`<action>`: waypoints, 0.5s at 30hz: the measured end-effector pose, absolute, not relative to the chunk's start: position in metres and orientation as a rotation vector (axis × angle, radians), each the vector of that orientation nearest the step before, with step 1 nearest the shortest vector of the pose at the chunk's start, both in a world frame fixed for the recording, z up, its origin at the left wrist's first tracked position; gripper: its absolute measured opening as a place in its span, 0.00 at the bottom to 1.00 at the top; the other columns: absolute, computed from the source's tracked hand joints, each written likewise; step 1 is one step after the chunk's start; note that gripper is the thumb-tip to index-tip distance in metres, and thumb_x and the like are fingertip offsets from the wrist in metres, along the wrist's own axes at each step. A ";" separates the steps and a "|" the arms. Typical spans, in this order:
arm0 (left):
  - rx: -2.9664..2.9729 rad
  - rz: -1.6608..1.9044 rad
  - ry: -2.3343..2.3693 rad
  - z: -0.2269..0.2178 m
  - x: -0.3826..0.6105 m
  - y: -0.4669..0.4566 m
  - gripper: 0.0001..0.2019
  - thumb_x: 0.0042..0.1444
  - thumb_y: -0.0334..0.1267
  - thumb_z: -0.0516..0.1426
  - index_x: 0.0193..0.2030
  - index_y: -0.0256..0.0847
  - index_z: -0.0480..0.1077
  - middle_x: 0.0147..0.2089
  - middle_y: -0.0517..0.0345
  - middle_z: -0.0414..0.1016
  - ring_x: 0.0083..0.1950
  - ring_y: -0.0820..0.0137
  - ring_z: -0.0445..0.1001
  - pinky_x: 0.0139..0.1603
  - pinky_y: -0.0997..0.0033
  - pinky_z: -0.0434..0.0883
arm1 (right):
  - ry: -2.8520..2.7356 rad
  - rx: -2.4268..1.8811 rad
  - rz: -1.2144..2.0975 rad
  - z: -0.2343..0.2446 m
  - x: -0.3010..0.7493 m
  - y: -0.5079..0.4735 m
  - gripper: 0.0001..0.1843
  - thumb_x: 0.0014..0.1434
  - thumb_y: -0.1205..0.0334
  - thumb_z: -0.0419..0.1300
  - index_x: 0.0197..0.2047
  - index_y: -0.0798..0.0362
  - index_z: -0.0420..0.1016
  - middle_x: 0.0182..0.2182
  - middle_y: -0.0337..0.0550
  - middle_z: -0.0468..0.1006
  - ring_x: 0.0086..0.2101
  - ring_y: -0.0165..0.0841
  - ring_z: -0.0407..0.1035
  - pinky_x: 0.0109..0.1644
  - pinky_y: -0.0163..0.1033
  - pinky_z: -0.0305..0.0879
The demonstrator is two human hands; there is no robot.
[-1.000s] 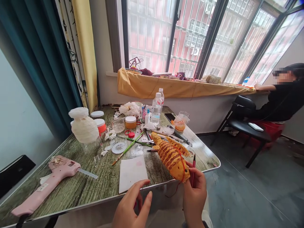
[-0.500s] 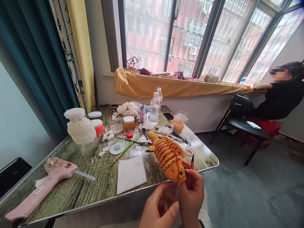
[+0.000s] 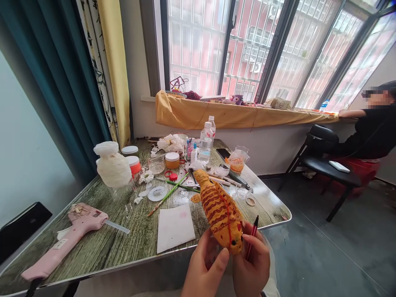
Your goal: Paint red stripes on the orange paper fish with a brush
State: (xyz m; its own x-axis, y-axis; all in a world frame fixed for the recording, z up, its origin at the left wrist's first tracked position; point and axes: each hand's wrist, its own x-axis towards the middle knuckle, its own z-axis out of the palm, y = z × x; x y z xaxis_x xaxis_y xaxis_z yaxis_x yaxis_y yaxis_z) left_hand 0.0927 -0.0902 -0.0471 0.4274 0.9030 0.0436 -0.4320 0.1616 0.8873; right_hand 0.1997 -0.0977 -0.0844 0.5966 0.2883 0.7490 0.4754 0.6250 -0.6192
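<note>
An orange fish figure (image 3: 216, 212) with wavy brown-red stripes and a black eye is held over the table's front edge. Its head points down toward me and its tail points away. A red string (image 3: 229, 218) runs across its body. My left hand (image 3: 204, 264) grips the head end, thumb on top and fingers partly hidden beneath. On the other side, my right hand (image 3: 255, 262) is closed on the fish near its head. That hand also holds a slim red pen (image 3: 253, 235), dark tip up, between its fingers.
A pink glue gun (image 3: 69, 235) lies at the left, near a whitish vase-shaped piece (image 3: 114, 165). A white square pad (image 3: 175, 227) lies by the front edge. Paint jars, brushes and water bottles (image 3: 206, 142) stand or lie behind. A person (image 3: 371, 123) sits at the far right.
My left hand has come up onto the fish's head, its thumb now on it. The fish has turned slightly and moved down a little. The whole view has shifted slightly left.
</note>
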 end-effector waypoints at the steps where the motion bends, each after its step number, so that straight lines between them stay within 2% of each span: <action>1: 0.964 1.053 0.583 -0.045 0.093 -0.092 0.32 0.49 0.59 0.65 0.55 0.41 0.70 0.53 0.44 0.80 0.41 0.62 0.80 0.54 0.58 0.73 | -0.980 -0.909 -0.130 -0.084 0.200 -0.098 0.13 0.55 0.73 0.65 0.41 0.47 0.74 0.48 0.46 0.81 0.48 0.39 0.78 0.46 0.46 0.78; 3: 0.947 1.075 0.601 -0.041 0.091 -0.093 0.32 0.49 0.58 0.66 0.55 0.42 0.69 0.51 0.47 0.81 0.26 0.72 0.75 0.46 0.62 0.75 | -1.000 -0.882 -0.127 -0.084 0.199 -0.099 0.14 0.56 0.73 0.64 0.42 0.46 0.73 0.48 0.47 0.81 0.48 0.40 0.78 0.43 0.47 0.79; 5: 0.961 1.056 0.640 -0.039 0.087 -0.093 0.33 0.49 0.60 0.65 0.55 0.42 0.70 0.50 0.48 0.82 0.21 0.76 0.68 0.32 0.68 0.74 | -1.008 -0.865 -0.120 -0.085 0.198 -0.100 0.14 0.56 0.72 0.65 0.43 0.46 0.72 0.48 0.48 0.81 0.47 0.42 0.78 0.42 0.49 0.79; 7: 0.946 1.050 0.723 -0.035 0.083 -0.090 0.34 0.47 0.64 0.64 0.53 0.41 0.73 0.48 0.49 0.82 0.27 0.71 0.74 0.28 0.70 0.73 | -1.006 -0.851 -0.119 -0.087 0.195 -0.102 0.13 0.57 0.69 0.66 0.43 0.46 0.71 0.47 0.48 0.81 0.46 0.43 0.79 0.41 0.49 0.79; 9: 0.890 1.083 0.809 -0.032 0.078 -0.087 0.36 0.42 0.68 0.64 0.50 0.41 0.76 0.49 0.49 0.81 0.42 0.61 0.79 0.40 0.68 0.76 | -1.008 -0.838 -0.112 -0.091 0.190 -0.103 0.11 0.57 0.66 0.67 0.42 0.46 0.71 0.47 0.48 0.82 0.45 0.43 0.79 0.40 0.49 0.79; 11: 0.831 1.115 0.862 -0.028 0.074 -0.084 0.37 0.40 0.69 0.64 0.48 0.41 0.77 0.49 0.49 0.81 0.54 0.55 0.77 0.52 0.63 0.75 | -1.004 -0.836 -0.093 -0.094 0.183 -0.103 0.10 0.58 0.64 0.67 0.41 0.45 0.71 0.47 0.48 0.82 0.45 0.43 0.79 0.39 0.48 0.78; 15: 0.822 1.103 0.893 -0.020 0.061 -0.079 0.34 0.39 0.68 0.65 0.45 0.42 0.79 0.46 0.49 0.83 0.52 0.53 0.78 0.48 0.60 0.77 | -0.964 -0.841 -0.062 -0.096 0.170 -0.104 0.07 0.61 0.57 0.64 0.42 0.42 0.71 0.49 0.45 0.80 0.48 0.43 0.77 0.44 0.51 0.77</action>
